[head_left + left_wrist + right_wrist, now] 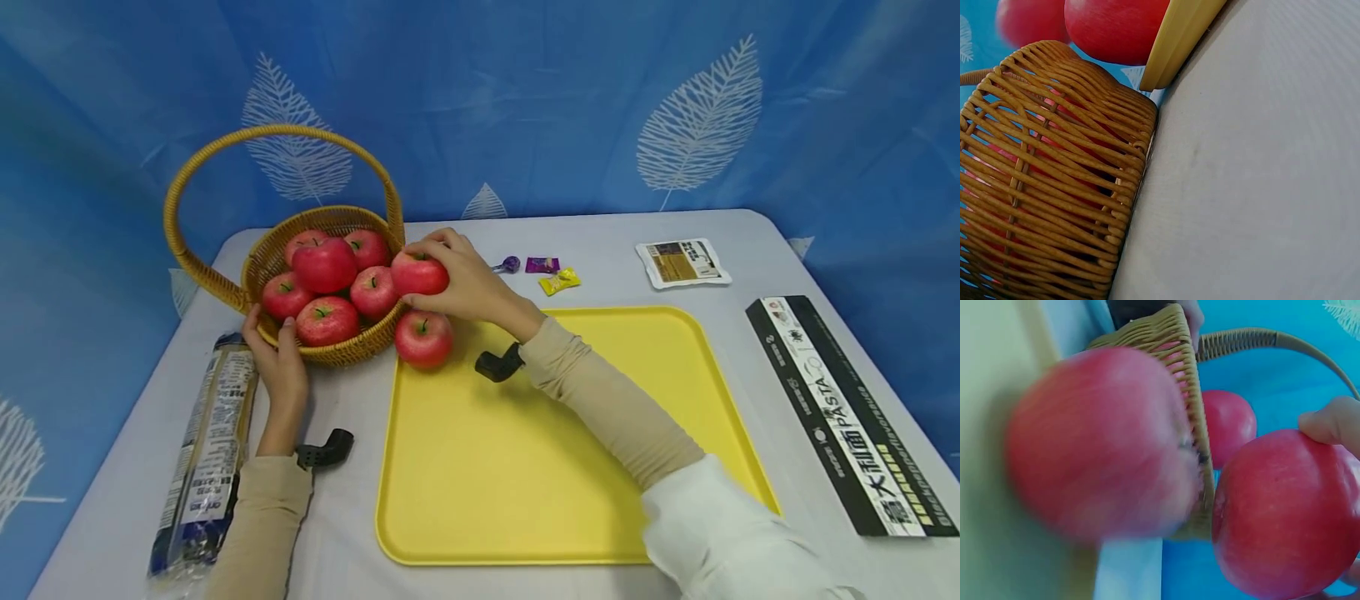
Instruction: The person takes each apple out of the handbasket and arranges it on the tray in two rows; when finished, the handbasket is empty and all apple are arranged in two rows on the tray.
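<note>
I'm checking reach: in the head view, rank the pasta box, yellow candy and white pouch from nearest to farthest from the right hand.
1. Yellow candy: close by, to the right.
2. White pouch: farther right, toward the back.
3. Pasta box: far right.

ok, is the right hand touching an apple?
Touching: the head view shows the right hand gripping an apple between thumb and fingers.

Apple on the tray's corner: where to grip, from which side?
Likely best: fingers around the round sides of the apple, from above and the right, over the tray. It sits stem up, and the basket crowds its left.
</note>
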The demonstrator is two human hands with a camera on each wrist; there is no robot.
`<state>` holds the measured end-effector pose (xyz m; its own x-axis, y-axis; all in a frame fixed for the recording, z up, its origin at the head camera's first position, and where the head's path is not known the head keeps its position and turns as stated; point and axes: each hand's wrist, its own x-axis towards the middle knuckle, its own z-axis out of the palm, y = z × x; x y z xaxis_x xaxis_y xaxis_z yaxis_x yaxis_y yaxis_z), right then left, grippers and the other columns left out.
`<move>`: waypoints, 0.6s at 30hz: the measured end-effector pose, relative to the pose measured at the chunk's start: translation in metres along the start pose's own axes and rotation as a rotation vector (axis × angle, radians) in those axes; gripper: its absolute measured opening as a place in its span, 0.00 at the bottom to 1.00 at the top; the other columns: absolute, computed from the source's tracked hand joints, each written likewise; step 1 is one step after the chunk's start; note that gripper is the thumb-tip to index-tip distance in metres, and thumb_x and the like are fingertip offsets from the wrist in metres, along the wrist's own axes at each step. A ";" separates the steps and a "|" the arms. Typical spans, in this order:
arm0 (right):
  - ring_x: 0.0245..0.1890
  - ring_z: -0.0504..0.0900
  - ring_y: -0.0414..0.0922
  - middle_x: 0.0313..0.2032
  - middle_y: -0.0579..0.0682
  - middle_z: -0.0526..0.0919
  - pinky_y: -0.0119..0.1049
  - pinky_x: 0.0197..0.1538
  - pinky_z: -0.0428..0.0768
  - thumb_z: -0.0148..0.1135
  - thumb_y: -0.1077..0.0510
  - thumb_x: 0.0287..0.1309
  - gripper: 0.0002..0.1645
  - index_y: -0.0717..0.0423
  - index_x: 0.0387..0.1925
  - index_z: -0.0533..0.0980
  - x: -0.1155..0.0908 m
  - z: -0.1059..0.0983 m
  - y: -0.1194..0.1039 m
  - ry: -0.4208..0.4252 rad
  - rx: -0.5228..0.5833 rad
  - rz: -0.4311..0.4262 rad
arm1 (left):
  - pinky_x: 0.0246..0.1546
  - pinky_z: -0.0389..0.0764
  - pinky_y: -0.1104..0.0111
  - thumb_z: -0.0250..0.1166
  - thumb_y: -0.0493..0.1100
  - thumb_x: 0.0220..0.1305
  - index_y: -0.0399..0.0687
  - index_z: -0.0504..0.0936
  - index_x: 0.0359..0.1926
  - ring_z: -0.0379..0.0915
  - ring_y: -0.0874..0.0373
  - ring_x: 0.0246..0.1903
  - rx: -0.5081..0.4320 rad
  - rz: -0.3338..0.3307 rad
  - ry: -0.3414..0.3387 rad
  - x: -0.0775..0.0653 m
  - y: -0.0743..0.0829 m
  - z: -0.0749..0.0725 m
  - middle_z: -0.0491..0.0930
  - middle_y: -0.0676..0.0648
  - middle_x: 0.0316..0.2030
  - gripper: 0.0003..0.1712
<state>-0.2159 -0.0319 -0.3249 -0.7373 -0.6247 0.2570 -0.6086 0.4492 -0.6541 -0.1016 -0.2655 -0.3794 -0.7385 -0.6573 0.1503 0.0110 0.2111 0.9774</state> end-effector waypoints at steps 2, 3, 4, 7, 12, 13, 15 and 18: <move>0.54 0.63 0.43 0.54 0.47 0.65 0.39 0.49 0.74 0.65 0.39 0.42 0.34 0.41 0.54 0.70 -0.013 -0.007 0.008 0.010 -0.025 0.000 | 0.67 0.48 0.65 0.46 0.44 0.64 0.43 0.51 0.66 0.45 0.54 0.68 -0.019 -0.002 0.001 -0.003 0.006 0.001 0.50 0.42 0.67 0.31; 0.54 0.63 0.44 0.54 0.47 0.65 0.39 0.48 0.74 0.66 0.40 0.41 0.34 0.41 0.54 0.70 -0.020 -0.010 0.012 0.013 -0.039 0.006 | 0.67 0.48 0.65 0.45 0.44 0.64 0.43 0.51 0.66 0.45 0.54 0.68 -0.024 -0.005 0.002 -0.004 0.008 0.001 0.49 0.42 0.67 0.31; 0.54 0.63 0.44 0.54 0.48 0.65 0.40 0.48 0.75 0.66 0.40 0.41 0.34 0.41 0.54 0.70 -0.026 -0.014 0.016 0.014 -0.055 0.008 | 0.67 0.48 0.65 0.45 0.44 0.64 0.43 0.51 0.66 0.45 0.54 0.68 -0.024 -0.008 0.003 -0.005 0.009 0.001 0.49 0.42 0.67 0.30; 0.54 0.63 0.46 0.54 0.50 0.64 0.42 0.48 0.75 0.66 0.42 0.41 0.34 0.42 0.54 0.70 -0.046 -0.024 0.030 0.000 -0.102 0.030 | 0.68 0.47 0.65 0.45 0.44 0.64 0.44 0.51 0.66 0.45 0.54 0.68 -0.032 -0.013 0.005 -0.005 0.010 0.001 0.49 0.42 0.67 0.30; 0.53 0.60 0.47 0.51 0.51 0.62 0.42 0.46 0.76 0.68 0.45 0.40 0.34 0.42 0.54 0.70 -0.082 -0.033 0.049 -0.096 -0.150 0.051 | 0.67 0.48 0.66 0.46 0.43 0.64 0.44 0.51 0.66 0.45 0.55 0.68 -0.016 -0.016 0.001 -0.004 0.010 0.001 0.50 0.44 0.67 0.30; 0.53 0.60 0.47 0.51 0.51 0.62 0.42 0.46 0.76 0.68 0.45 0.40 0.35 0.43 0.54 0.70 -0.089 -0.034 0.052 -0.121 -0.154 0.046 | 0.67 0.48 0.66 0.46 0.44 0.64 0.44 0.51 0.66 0.45 0.55 0.68 -0.013 -0.018 0.001 -0.004 0.010 0.001 0.50 0.44 0.67 0.30; 0.52 0.59 0.48 0.50 0.52 0.62 0.41 0.46 0.75 0.68 0.45 0.41 0.35 0.44 0.54 0.69 -0.099 -0.034 0.056 -0.160 -0.157 0.027 | 0.67 0.48 0.66 0.46 0.44 0.64 0.44 0.51 0.66 0.45 0.55 0.68 -0.013 -0.020 0.000 -0.004 0.009 0.001 0.49 0.44 0.67 0.30; 0.53 0.59 0.48 0.51 0.52 0.61 0.40 0.47 0.75 0.68 0.45 0.42 0.35 0.45 0.55 0.69 -0.111 -0.032 0.059 -0.181 -0.155 -0.003 | 0.68 0.47 0.64 0.46 0.44 0.64 0.43 0.51 0.66 0.44 0.54 0.68 -0.008 -0.013 -0.006 -0.004 0.010 0.002 0.49 0.43 0.67 0.31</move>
<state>-0.1796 0.0842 -0.3697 -0.6795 -0.7241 0.1182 -0.6586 0.5310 -0.5331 -0.0996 -0.2595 -0.3704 -0.7424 -0.6559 0.1362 0.0063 0.1965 0.9805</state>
